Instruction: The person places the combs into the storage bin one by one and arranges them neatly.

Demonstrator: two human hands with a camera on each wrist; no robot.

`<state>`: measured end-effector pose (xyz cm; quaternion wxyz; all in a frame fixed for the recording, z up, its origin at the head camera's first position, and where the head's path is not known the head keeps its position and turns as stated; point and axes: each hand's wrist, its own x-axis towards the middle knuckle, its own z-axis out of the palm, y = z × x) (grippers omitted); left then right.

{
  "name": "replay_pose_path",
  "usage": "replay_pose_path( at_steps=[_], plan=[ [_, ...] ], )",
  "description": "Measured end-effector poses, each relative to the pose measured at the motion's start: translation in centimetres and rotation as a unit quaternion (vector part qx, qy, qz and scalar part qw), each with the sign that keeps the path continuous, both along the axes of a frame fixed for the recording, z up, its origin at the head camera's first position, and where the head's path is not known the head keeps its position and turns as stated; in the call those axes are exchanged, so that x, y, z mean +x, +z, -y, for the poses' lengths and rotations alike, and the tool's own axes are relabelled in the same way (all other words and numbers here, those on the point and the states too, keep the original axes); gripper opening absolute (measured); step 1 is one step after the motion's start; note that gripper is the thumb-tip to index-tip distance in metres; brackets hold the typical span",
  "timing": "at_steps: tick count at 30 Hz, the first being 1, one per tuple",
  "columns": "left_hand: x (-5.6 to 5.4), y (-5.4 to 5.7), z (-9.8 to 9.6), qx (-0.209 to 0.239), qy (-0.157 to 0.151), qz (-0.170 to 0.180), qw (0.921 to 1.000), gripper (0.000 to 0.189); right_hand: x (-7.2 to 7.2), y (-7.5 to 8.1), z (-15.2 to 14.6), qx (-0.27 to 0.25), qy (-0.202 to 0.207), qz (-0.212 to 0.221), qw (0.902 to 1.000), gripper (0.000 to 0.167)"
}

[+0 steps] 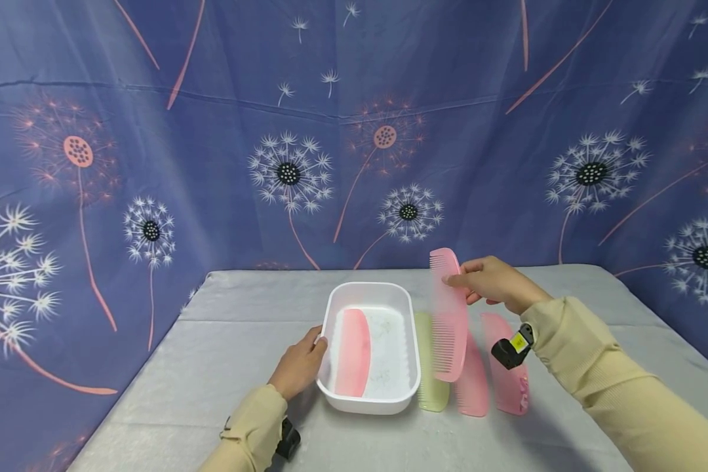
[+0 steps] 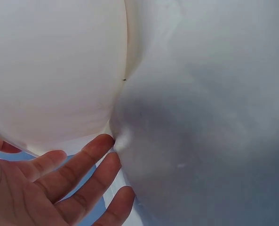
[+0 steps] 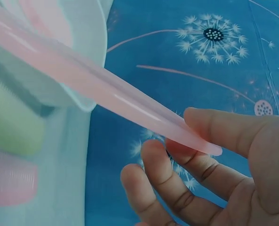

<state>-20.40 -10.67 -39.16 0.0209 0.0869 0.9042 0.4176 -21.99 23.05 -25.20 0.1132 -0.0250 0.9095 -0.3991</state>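
My right hand (image 1: 495, 282) pinches a pink comb (image 1: 460, 347) near its far end and holds it raised, tilted, just right of a white plastic tub (image 1: 413, 373). In the right wrist view the thumb and index finger grip the comb edge-on, the other fingers loosely bent. My left hand (image 1: 299, 364) holds the tub's left side, thumb at the rim and fingers along the outer wall. Inside the tub lies another pink comb (image 1: 356, 354). On the table beneath the raised comb are a light green comb (image 1: 433, 396) and a pink comb (image 1: 474, 390), both partly covered.
A pink comb with small decorations (image 1: 510, 393) lies farther right, partly hidden by the right wrist's camera (image 1: 510, 351). A pale grey cloth (image 1: 212, 367) covers the table, and a blue dandelion-print curtain (image 1: 342, 164) hangs behind its back edge.
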Motion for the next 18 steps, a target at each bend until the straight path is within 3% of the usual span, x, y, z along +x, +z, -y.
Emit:
replay_pose_path(
  at_steps=[6,14,18],
  plan=[
    [0.1,0.4,0.0,0.001,-0.004,0.008,1.0,0.047,-0.2,0.3,1.1,-0.029,0.002,-0.002,0.9996,0.031],
    [0.1,0.7,0.1,0.006,-0.002,0.02,0.9998,0.046,-1.0,0.4,3.3,-0.052,-0.001,0.013,0.9986,0.054],
    [0.0,0.7,0.0,0.007,0.0,0.025,0.9997,0.046,-1.3,0.1,4.6,-0.052,-0.006,0.023,0.9984,0.054]
  ],
)
